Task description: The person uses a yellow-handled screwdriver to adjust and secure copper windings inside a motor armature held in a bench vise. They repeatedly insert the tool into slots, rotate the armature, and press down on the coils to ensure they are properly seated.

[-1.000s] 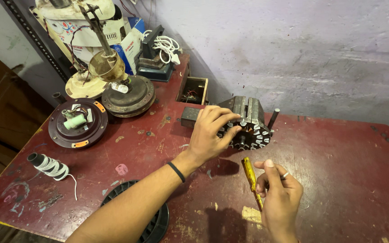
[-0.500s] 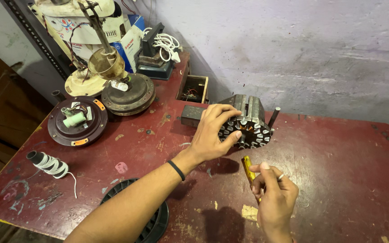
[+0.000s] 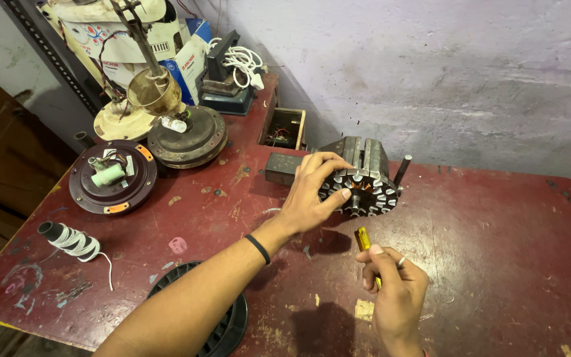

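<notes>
Worn red table (image 3: 497, 225) against a pale wall. Left hand (image 3: 312, 192) still curled around the slotted motor core (image 3: 361, 188), near the wall. Right hand (image 3: 394, 291) lifted slightly since a second ago, closed on a yellow tool (image 3: 362, 239), tip now just below the core.

Both forearms are bare, with no sleeve showing anywhere along them. The left hand (image 3: 308, 192) has a thin black band (image 3: 257, 249) round its wrist, plain and narrow, lying snug like a cord or rubber bracelet. The right hand (image 3: 394, 294) wears a slim, pale metal ring (image 3: 401, 262) on one finger; neither hand is gloved.
</notes>
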